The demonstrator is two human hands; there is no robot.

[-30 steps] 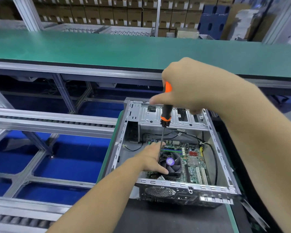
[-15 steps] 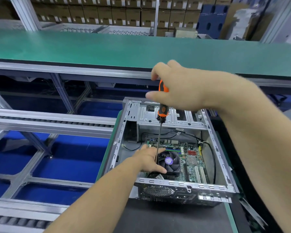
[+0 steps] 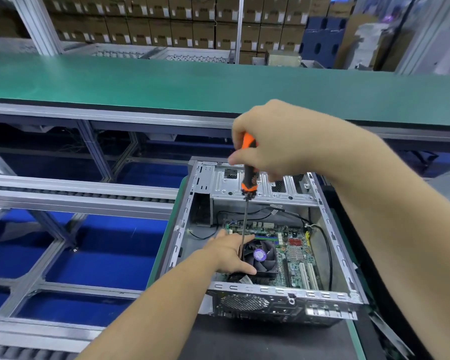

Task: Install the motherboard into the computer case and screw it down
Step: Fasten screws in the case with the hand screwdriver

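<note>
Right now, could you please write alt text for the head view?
The right hand grips an orange-and-black screwdriver upright over the motherboard in an open computer case, while the left hand steadies its shaft beside the cooler fan.

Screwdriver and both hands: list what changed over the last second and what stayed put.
The right hand re-gripped the screwdriver: at the half-second mark its fingers lifted off the orange handle, and now they are curled round it again, consistent with turning. The shaft stayed upright, its tip hidden behind the left hand, which kept resting beside the CPU fan. The motherboard and computer case did not move.
</note>
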